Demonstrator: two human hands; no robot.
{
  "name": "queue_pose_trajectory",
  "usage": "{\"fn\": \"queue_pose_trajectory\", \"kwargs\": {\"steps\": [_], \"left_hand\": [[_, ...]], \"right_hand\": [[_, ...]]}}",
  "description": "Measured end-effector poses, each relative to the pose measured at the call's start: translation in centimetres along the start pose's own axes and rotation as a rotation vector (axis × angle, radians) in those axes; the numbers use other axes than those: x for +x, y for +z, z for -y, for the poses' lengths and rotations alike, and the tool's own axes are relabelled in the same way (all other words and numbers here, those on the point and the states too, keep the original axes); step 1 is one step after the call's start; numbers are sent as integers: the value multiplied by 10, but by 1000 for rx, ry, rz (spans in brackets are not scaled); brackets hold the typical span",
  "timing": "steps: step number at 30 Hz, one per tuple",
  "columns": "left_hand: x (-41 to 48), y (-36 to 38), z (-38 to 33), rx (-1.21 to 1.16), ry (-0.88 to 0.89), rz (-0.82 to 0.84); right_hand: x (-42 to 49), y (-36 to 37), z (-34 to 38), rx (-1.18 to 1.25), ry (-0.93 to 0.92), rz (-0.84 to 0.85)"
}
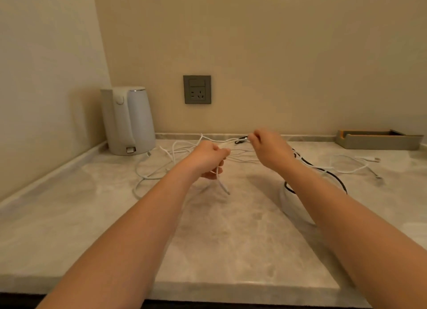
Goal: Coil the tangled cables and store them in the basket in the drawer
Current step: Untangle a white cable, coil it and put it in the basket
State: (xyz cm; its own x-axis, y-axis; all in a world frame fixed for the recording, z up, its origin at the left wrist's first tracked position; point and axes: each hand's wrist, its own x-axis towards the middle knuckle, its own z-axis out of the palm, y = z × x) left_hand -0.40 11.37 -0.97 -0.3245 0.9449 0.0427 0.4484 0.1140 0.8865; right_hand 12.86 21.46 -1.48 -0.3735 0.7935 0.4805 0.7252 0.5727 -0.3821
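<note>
A tangle of white cables (159, 167) lies on the marble counter (231, 239) near the back wall. My left hand (208, 158) grips a white cable, and its plug end (225, 188) hangs below my fingers. My right hand (268, 147) pinches a strand of white cable stretched between both hands, close to a black plug (241, 139). A black cable (323, 172) curls on the counter under my right forearm. More white cable (353, 167) trails to the right. No basket or drawer is in view.
A white electric kettle (128, 121) stands at the back left corner. A grey wall socket (196, 89) sits above the cables. A grey tray (379, 139) rests at the back right. The counter's front edge (231, 295) runs along the bottom.
</note>
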Motion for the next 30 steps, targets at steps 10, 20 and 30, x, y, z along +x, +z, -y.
{"fn": "queue_pose_trajectory", "kwargs": {"steps": [10,20,30], "left_hand": [[36,-8,-10,-701,-53,353],[49,-27,-5,-1123,-39,142],[45,-37,4,-1134,109,-53]], "right_hand": [[38,26,-7,254,164,-173],[22,32,1,112,-145,300],[-21,6,52,-193,-345,556]]}}
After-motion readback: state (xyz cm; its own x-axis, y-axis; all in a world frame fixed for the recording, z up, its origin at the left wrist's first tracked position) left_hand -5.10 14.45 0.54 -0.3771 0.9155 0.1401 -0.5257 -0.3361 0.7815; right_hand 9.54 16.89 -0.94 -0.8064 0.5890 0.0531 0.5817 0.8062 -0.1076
